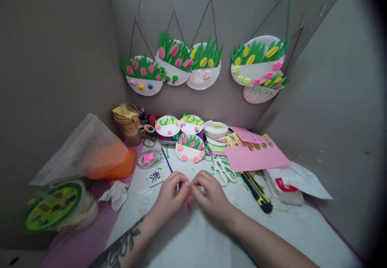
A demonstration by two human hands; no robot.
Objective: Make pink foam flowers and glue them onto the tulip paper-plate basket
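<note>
My left hand [173, 190] and my right hand [211, 195] meet fingertip to fingertip above the white table. Both are closed in a pinch. A small pink piece [188, 198] with a darker pink tip shows below the left fingers; most of it is hidden, and its kind is unclear. Whatever the right fingertips pinch is also hidden. Just beyond the hands lies a small paper-plate basket [190, 157] with pink tulips and pink flowers. White-handled scissors [222, 171] rest beyond the right hand, and a dark blue stick [167, 160] beyond the left.
Decorated paper-plate baskets [203, 76] hang on the back wall. Pink cardboard [256, 157], a black-and-yellow utility knife [258, 195] and a white packet [282, 187] lie right. Left are a round tub [87, 207], a plastic bag [90, 147], crumpled tissue [116, 195] and a brown cup [129, 129].
</note>
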